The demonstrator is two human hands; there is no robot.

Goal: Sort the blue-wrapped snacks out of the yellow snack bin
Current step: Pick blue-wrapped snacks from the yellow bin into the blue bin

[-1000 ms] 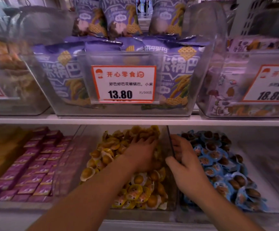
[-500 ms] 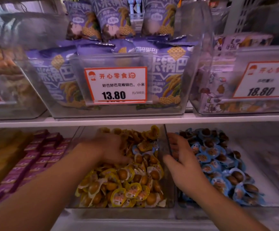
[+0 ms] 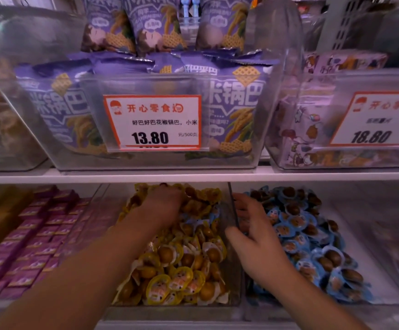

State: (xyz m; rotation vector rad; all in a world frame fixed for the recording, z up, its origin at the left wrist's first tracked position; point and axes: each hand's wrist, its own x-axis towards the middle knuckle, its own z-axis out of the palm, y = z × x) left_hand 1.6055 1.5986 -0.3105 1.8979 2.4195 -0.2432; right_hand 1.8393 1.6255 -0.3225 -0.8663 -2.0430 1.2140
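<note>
At the back of the clear plastic bin of yellow-wrapped snacks (image 3: 237,270), the left hand (image 3: 167,206) lies palm down on the heap, its fingers buried among the wrappers, so whether they are spread or pinching anything cannot be told. Just right of that hand, still inside the yellow bin, a few blue-wrapped snacks (image 3: 214,210) lie among the yellow ones, close against the bin's right wall. The right hand (image 3: 253,232) clasps that wall: the fingers (image 3: 242,210) curl over its top edge on the far side, and the thumb (image 3: 235,234) presses the near side. Right of the yellow bin, touching it, a second clear bin (image 3: 384,277) holds a pile of blue-wrapped snacks of the same round kind. Left of the yellow bin lie rows of small pink and purple boxes (image 3: 27,241). Above the yellow bin, on a white shelf (image 3: 193,177), stands a clear tub of purple snack bags (image 3: 58,103) bearing a white price card (image 3: 153,122) marked 13.80.
</note>
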